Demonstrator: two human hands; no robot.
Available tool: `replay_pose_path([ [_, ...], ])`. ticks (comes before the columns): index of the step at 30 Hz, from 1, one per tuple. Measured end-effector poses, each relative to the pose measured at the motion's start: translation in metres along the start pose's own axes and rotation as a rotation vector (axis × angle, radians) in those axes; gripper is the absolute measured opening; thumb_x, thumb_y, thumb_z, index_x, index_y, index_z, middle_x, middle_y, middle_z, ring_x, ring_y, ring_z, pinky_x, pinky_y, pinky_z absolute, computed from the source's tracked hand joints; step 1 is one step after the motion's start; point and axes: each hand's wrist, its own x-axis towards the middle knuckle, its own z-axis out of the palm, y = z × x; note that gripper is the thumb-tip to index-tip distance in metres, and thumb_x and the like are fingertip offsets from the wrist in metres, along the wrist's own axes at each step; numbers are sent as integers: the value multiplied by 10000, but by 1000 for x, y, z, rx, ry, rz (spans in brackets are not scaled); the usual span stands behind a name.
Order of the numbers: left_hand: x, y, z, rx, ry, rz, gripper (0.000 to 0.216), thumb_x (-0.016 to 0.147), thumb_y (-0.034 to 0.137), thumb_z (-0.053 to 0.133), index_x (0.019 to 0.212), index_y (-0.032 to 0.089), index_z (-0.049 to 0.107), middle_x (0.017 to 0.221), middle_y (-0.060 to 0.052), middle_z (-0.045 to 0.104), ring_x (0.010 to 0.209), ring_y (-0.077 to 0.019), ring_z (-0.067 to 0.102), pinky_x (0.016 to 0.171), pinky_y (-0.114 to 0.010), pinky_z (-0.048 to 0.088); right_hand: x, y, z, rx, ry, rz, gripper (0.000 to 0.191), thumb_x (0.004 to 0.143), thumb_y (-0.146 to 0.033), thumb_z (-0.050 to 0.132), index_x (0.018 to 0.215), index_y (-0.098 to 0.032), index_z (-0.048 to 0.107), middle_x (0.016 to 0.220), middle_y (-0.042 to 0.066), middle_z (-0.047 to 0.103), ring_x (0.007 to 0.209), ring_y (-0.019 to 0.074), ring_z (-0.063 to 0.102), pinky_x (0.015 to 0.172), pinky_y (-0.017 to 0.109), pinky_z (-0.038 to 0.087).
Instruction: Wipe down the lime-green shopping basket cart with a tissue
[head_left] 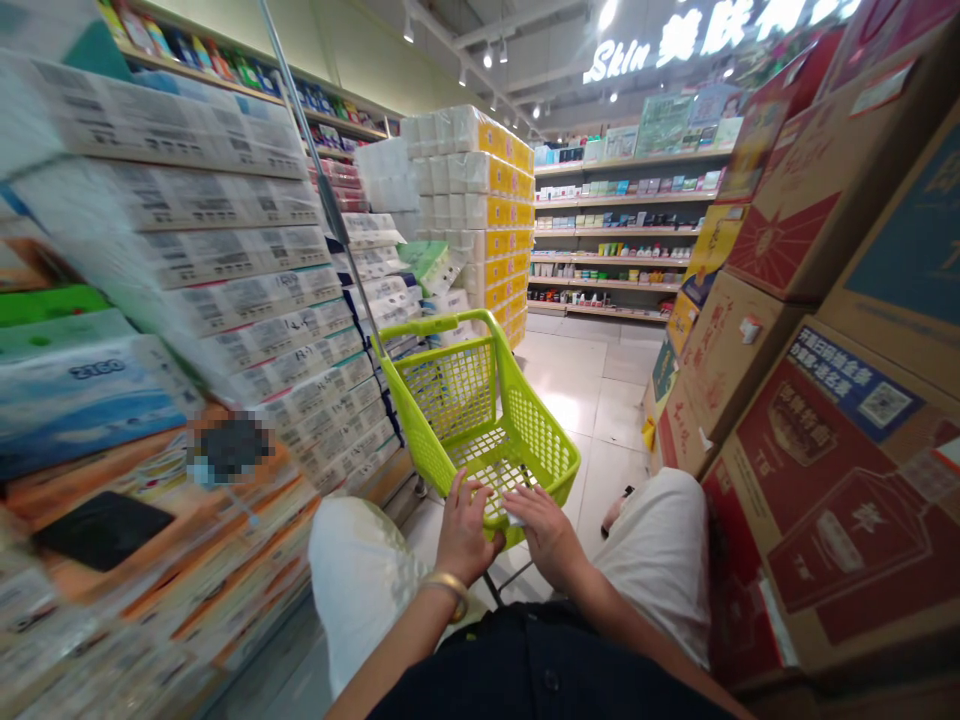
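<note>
A lime-green plastic shopping basket cart stands tilted in front of my knees, its near end close to both hands. My left hand, below a gold bangle, lies at the near rim with fingers apart and slightly bent. Beside it, my right hand reaches over the same end, fingers bent together around a small white piece, too small to name. The basket's slotted floor shows through. A long metal pole rises from its far left corner.
Stacked tissue packs line the left, with a dark flat device lying on orange packs. Cardboard cartons crowd the right side. Beyond the tiled floor stand shelves of goods and yellow-and-white paper rolls.
</note>
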Motion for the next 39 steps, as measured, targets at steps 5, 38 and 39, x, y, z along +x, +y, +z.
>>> replay_pose_path([
  [5,1,4,-1,12,6,-9,508,597,148,656,1098,189,580,1150,-104,546,1400,-367,307,1131,-543,385,-3,40,-24,-98,229,214,426,863,-72,436,1142,-237,711,1207,81,711,1250,274,592,1086,590,419],
  [38,0,4,2,4,0,-13,509,599,153,652,1100,188,568,1156,-102,527,1411,-375,281,1137,-550,374,-5,41,-25,-139,261,272,441,855,-71,425,1151,-235,707,1220,77,706,1273,261,575,1110,579,388],
  [39,0,4,2,4,0,-14,507,601,154,651,1099,190,566,1156,-101,527,1410,-374,284,1134,-553,376,-5,39,-23,-141,265,272,446,849,-65,427,1151,-236,707,1215,76,709,1277,258,571,1115,574,385],
])
